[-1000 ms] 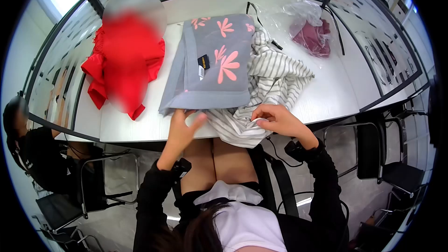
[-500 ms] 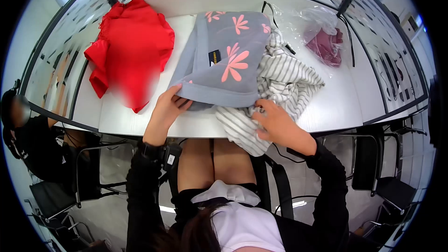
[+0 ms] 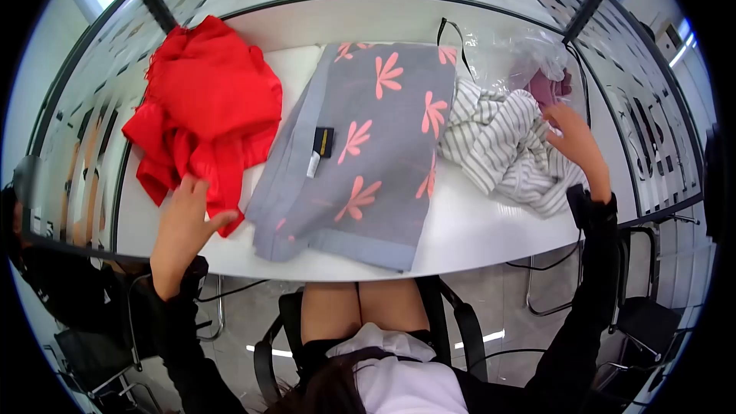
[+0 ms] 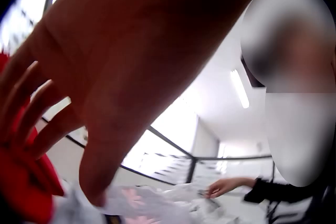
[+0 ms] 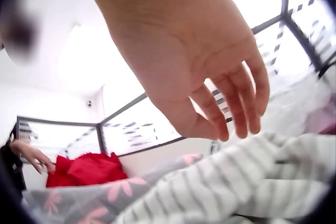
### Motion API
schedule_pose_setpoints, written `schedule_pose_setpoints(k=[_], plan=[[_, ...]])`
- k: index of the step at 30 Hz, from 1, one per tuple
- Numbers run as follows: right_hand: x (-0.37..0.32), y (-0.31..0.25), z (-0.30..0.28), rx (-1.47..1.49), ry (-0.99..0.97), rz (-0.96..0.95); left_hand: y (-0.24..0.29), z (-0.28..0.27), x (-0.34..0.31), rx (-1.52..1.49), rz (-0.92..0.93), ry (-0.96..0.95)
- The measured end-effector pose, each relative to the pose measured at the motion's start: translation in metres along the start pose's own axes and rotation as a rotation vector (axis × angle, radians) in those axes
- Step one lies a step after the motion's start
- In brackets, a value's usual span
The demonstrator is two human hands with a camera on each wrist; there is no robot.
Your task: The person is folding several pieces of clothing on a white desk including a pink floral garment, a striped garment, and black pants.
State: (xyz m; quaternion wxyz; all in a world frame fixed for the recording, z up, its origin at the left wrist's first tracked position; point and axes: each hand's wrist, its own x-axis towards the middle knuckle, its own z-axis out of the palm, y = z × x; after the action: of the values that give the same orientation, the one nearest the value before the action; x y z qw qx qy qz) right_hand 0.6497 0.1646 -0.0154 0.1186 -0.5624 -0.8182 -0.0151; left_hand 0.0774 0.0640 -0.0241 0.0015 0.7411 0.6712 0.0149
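A grey cloth with pink flower prints (image 3: pixel 391 130) and a black label lies spread in the middle of the white table. At its left is a rumpled red garment (image 3: pixel 218 92), and my left hand (image 3: pixel 182 222) reaches over its lower edge with fingers extended and thumb spread. A white cloth with grey stripes (image 3: pixel 491 142) lies bunched at the right of the grey one. Over its right side is my right hand (image 3: pixel 576 142). In the right wrist view, the right hand's slightly bent fingers (image 5: pixel 239 113) hang right at the top of the striped cloth (image 5: pixel 220 176), with nothing gripped.
A clear plastic bag (image 3: pixel 537 54) with a mauve item (image 3: pixel 548 88) sits at the back right, beside a black strap. Framed partition panels (image 3: pixel 652 115) enclose the table's back and sides. Black chairs (image 3: pixel 640 322) stand on the floor at the right.
Both hands have let go of the cloths and moved apart, left toward the red garment, right outward. The grey cloth now lies wider and nearer the front edge; the striped cloth has shifted right.
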Motion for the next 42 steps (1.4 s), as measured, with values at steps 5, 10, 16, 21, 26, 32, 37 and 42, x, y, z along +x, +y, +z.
schedule_pose_setpoints(k=[5,10,16,21,26,32,37,42], plan=[[0.141,-0.032,0.046,0.393,-0.126,-0.121,0.048,-0.005,0.175,-0.525,0.621,-0.066],[0.211,-0.021,0.074,0.520,-0.253,-0.113,0.034,0.064,0.316,-0.405,0.670,-0.176],[0.219,-0.025,0.070,0.676,-0.628,-0.078,0.039,0.068,0.353,-0.381,0.494,-0.451],[0.223,-0.016,0.074,0.763,-0.611,0.017,0.031,0.083,0.391,-0.837,0.491,-0.081],[0.213,-0.025,0.058,0.946,-0.501,-0.038,0.053,0.092,0.398,-0.688,0.484,-0.274],[0.190,-0.071,0.011,0.993,-0.525,-0.156,0.065,0.055,0.370,-0.594,0.450,-0.385],[0.164,-0.096,-0.047,0.833,-0.540,-0.247,0.053,-0.004,0.316,-0.651,0.795,-0.148],[0.128,-0.106,-0.112,0.568,-0.241,-0.315,0.062,-0.115,0.210,-0.615,0.746,-0.124]])
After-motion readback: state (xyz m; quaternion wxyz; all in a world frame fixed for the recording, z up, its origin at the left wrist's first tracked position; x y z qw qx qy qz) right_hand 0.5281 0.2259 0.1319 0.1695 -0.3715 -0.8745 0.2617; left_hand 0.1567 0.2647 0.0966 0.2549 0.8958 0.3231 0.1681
